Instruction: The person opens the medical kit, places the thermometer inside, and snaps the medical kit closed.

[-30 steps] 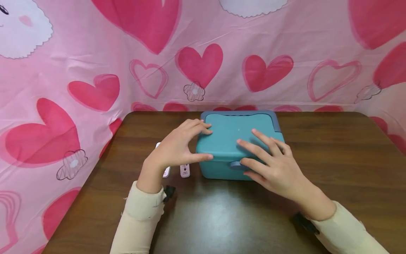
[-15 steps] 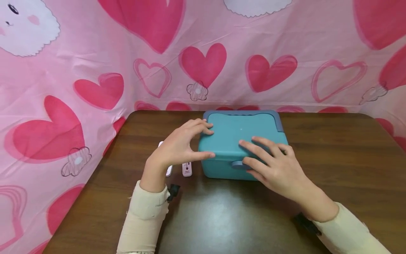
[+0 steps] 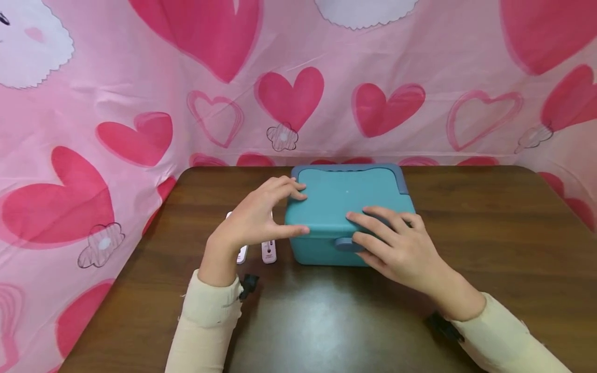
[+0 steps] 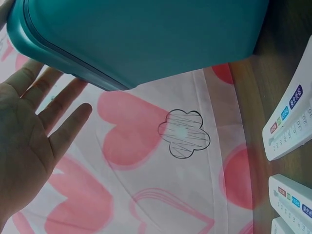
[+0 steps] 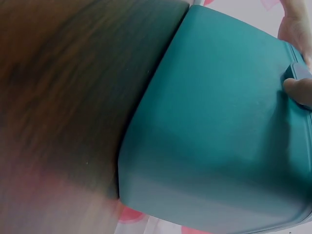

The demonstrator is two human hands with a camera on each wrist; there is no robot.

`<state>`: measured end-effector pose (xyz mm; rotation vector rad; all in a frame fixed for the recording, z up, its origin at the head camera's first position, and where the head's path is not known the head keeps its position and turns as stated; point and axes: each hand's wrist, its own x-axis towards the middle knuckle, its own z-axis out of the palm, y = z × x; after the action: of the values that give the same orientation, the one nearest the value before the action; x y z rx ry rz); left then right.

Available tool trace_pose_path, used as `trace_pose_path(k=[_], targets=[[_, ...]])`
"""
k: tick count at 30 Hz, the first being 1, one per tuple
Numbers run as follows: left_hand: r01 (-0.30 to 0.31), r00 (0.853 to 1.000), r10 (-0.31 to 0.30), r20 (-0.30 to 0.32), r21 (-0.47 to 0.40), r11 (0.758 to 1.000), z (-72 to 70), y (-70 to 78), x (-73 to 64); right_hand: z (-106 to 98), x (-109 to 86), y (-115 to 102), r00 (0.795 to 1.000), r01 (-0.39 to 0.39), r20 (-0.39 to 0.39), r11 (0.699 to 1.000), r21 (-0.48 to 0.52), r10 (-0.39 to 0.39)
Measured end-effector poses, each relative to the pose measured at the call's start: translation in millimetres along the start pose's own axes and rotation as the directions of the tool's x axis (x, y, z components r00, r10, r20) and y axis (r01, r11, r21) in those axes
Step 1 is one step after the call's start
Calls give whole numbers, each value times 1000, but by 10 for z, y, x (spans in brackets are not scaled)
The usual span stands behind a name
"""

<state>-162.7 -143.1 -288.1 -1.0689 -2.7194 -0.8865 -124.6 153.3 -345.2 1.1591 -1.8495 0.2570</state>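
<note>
A teal lidded box (image 3: 322, 204) with a blue-grey carrying handle (image 3: 350, 167) folded along its back edge stands on the table. Its lid is down. My left hand (image 3: 255, 215) reaches across the left side, fingertips on the lid top and thumb along the front left edge. These fingers look mostly straight in the left wrist view. At the front, my right hand (image 3: 403, 254) has bent fingers over the lid's edge and pinches the blue-grey latch (image 3: 345, 244). The right wrist view shows the thumb (image 5: 298, 91) against the latch.
Left of the box lie white, narrow printed pieces (image 3: 269, 253), partly hidden behind my left hand; several show in the left wrist view, with coloured labels and number scales (image 4: 292, 107). The brown wooden table (image 3: 489, 233) meets a pink heart-patterned cloth (image 3: 387, 46) behind and on the left.
My right fingers have drawn back over the lid toward its front edge and bent more around the latch. The left hand stays in place. The head view has shifted slightly.
</note>
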Motion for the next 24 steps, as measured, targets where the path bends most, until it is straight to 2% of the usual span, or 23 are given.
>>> trace_pose_path(k=[8, 14, 24], targets=[[8, 1000, -8, 12, 18, 1000, -8, 7, -9, -24, 15, -2, 1000, -13, 13, 999, 52, 12], [4, 1000, -4, -2, 21, 1000, -8, 2, -17, -38, 27, -1, 999, -34, 20, 995, 94, 32], [-6, 1000, 6, 0, 16, 1000, 5, 8, -12, -51, -4, -17, 999, -31, 32, 997, 75, 29]])
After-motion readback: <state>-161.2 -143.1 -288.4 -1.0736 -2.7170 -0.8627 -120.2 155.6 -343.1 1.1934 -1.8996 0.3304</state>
